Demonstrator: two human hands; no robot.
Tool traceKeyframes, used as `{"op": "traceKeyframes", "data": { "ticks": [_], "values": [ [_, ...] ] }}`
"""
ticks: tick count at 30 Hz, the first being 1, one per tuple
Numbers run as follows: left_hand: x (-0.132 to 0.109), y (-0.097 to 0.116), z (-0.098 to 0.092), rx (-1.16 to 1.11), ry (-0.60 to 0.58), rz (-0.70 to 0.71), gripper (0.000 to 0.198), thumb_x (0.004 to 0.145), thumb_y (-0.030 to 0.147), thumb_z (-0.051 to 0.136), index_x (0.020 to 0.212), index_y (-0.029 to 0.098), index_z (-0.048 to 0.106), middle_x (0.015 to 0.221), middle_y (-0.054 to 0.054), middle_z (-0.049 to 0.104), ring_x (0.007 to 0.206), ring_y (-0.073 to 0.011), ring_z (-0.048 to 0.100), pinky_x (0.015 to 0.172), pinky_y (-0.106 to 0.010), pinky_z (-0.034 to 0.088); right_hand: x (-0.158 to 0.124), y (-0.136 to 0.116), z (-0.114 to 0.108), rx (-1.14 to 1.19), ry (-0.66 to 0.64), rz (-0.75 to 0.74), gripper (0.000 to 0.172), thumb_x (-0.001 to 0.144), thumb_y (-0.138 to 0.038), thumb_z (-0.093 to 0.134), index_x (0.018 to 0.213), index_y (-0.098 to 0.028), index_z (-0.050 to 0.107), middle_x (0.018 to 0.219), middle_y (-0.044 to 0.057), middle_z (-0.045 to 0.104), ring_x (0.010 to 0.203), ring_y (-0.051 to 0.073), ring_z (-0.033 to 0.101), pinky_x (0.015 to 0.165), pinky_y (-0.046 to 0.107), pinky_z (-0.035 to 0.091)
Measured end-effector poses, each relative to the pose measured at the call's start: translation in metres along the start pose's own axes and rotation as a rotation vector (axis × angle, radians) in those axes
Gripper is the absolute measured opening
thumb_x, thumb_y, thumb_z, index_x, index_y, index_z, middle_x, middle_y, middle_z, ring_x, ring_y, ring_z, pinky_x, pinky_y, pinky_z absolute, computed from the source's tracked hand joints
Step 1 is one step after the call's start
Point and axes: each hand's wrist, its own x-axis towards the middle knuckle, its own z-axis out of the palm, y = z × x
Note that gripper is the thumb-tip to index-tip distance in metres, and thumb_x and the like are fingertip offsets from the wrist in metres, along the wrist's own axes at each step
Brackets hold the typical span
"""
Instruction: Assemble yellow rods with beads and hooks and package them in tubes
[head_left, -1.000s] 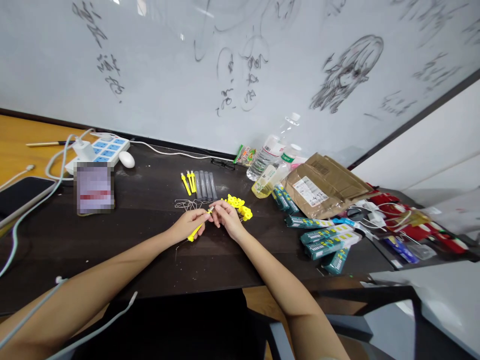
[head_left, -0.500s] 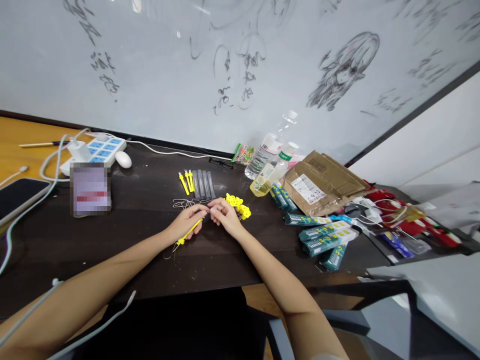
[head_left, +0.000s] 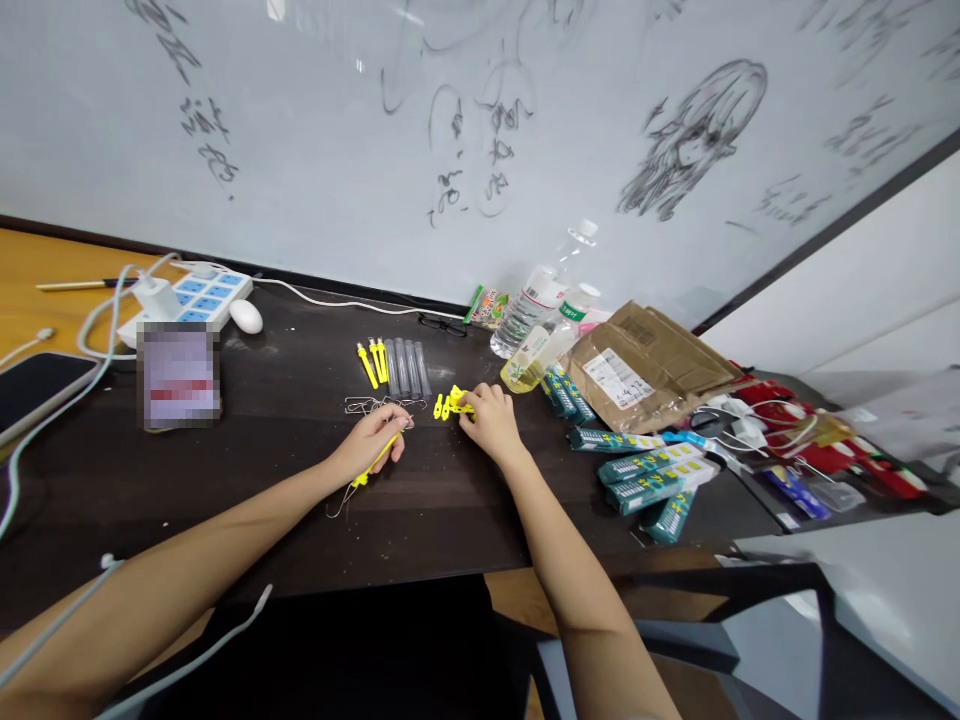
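Observation:
My left hand [head_left: 371,442] is closed around a thin yellow stick [head_left: 381,457], which slants down to a small yellow piece with a thin wire at its lower end. To the right, my right hand [head_left: 491,418] is over a pile of small yellow pieces [head_left: 454,402]; its fingertips are bent down among them, and whether they grip one is hidden. Bent metal wires [head_left: 365,406] lie just beyond my left hand. Behind them are several clear tubes [head_left: 409,368] side by side, with yellow sticks [head_left: 373,363] to their left.
At the back right stand bottles [head_left: 527,310] beside a flattened cardboard package [head_left: 645,365]. Several green boxes [head_left: 652,475] lie in front of it. A power strip [head_left: 206,298], a white mouse [head_left: 246,316] and a phone [head_left: 49,390] are on the left, with white cables.
My right hand has left my left hand and moved right onto the yellow pieces. My left hand stays nearly in place with the yellow stick.

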Motion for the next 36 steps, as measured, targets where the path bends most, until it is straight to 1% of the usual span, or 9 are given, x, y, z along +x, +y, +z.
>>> {"op": "traceKeyframes", "data": {
  "ticks": [5, 9, 14, 17, 20, 23, 25, 29, 36],
  "values": [
    [-0.004, 0.006, 0.0, 0.051, -0.024, 0.022, 0.023, 0.088, 0.041, 0.047, 0.096, 0.019, 0.05, 0.049, 0.008, 0.053, 0.026, -0.0045, 0.039, 0.029, -0.014, 0.024, 0.0, -0.007, 0.005, -0.042, -0.02, -0.022, 0.016, 0.083, -0.02, 0.054, 0.095, -0.021, 0.065, 0.095, 0.01, 0.055, 0.092, 0.025, 0.042, 0.075, 0.035, 0.029],
    [-0.006, 0.008, 0.0, 0.054, -0.028, 0.047, 0.019, 0.087, 0.038, 0.048, 0.092, 0.02, 0.048, 0.052, 0.008, 0.053, 0.028, -0.0037, 0.039, 0.03, -0.014, 0.026, -0.001, -0.006, 0.006, -0.043, -0.023, -0.026, 0.012, 0.084, -0.018, 0.054, 0.091, -0.02, 0.063, 0.095, 0.01, 0.055, 0.091, 0.024, 0.042, 0.074, 0.035, 0.029],
    [-0.006, 0.003, 0.0, 0.076, -0.006, 0.076, 0.017, 0.087, 0.037, 0.048, 0.091, 0.02, 0.047, 0.053, 0.009, 0.052, 0.028, -0.0034, 0.038, 0.03, -0.013, 0.026, -0.001, -0.007, 0.002, -0.002, 0.024, -0.064, 0.003, 0.082, -0.018, 0.055, 0.081, -0.019, 0.058, 0.092, 0.008, 0.058, 0.09, 0.023, 0.044, 0.074, 0.034, 0.03],
    [-0.005, 0.0, 0.0, 0.089, 0.017, 0.072, 0.019, 0.088, 0.039, 0.047, 0.092, 0.021, 0.047, 0.05, 0.009, 0.052, 0.026, -0.004, 0.038, 0.029, -0.013, 0.025, 0.0, -0.015, -0.004, 0.171, 0.089, -0.087, 0.002, 0.082, -0.018, 0.054, 0.081, -0.019, 0.055, 0.089, 0.007, 0.059, 0.091, 0.023, 0.047, 0.077, 0.034, 0.032],
    [-0.004, -0.003, 0.001, 0.093, 0.054, 0.075, 0.023, 0.088, 0.044, 0.044, 0.089, 0.021, 0.046, 0.049, 0.009, 0.051, 0.026, -0.0042, 0.038, 0.029, -0.013, 0.025, -0.003, -0.031, -0.004, 0.526, 0.133, -0.07, 0.002, 0.082, -0.02, 0.052, 0.081, -0.02, 0.05, 0.083, 0.004, 0.059, 0.084, 0.019, 0.052, 0.076, 0.031, 0.037],
    [-0.004, -0.003, 0.002, 0.09, 0.084, 0.08, 0.024, 0.088, 0.044, 0.044, 0.085, 0.021, 0.045, 0.05, 0.009, 0.052, 0.026, -0.0041, 0.038, 0.029, -0.013, 0.026, -0.008, -0.052, 0.001, 0.948, 0.022, -0.05, 0.007, 0.085, -0.026, 0.049, 0.084, -0.021, 0.045, 0.075, 0.0, 0.059, 0.068, 0.014, 0.055, 0.065, 0.027, 0.041],
    [-0.004, -0.003, 0.002, 0.089, 0.092, 0.084, 0.022, 0.088, 0.042, 0.044, 0.083, 0.021, 0.045, 0.05, 0.009, 0.052, 0.027, -0.0042, 0.038, 0.03, -0.014, 0.026, -0.012, -0.063, 0.005, 1.117, -0.063, -0.038, 0.012, 0.086, -0.031, 0.05, 0.087, -0.021, 0.044, 0.069, -0.002, 0.057, 0.06, 0.012, 0.054, 0.058, 0.024, 0.04],
    [-0.005, -0.003, 0.002, 0.083, 0.104, 0.09, 0.017, 0.087, 0.037, 0.045, 0.081, 0.02, 0.044, 0.049, 0.009, 0.052, 0.027, -0.0043, 0.038, 0.03, -0.014, 0.027, -0.016, -0.074, 0.009, 1.208, -0.089, -0.006, 0.017, 0.084, -0.034, 0.054, 0.085, -0.02, 0.045, 0.062, -0.005, 0.049, 0.052, 0.009, 0.045, 0.053, 0.023, 0.035],
    [-0.002, -0.007, 0.003, 0.014, 0.112, 0.115, 0.013, 0.084, 0.031, 0.048, 0.079, 0.02, 0.043, 0.046, 0.008, 0.051, 0.033, -0.006, 0.042, 0.035, -0.014, 0.035, -0.016, -0.074, 0.009, 1.25, -0.109, -0.013, 0.018, 0.083, -0.036, 0.056, 0.085, -0.02, 0.046, 0.063, -0.005, 0.046, 0.054, 0.009, 0.043, 0.053, 0.022, 0.033]
  ]
}}
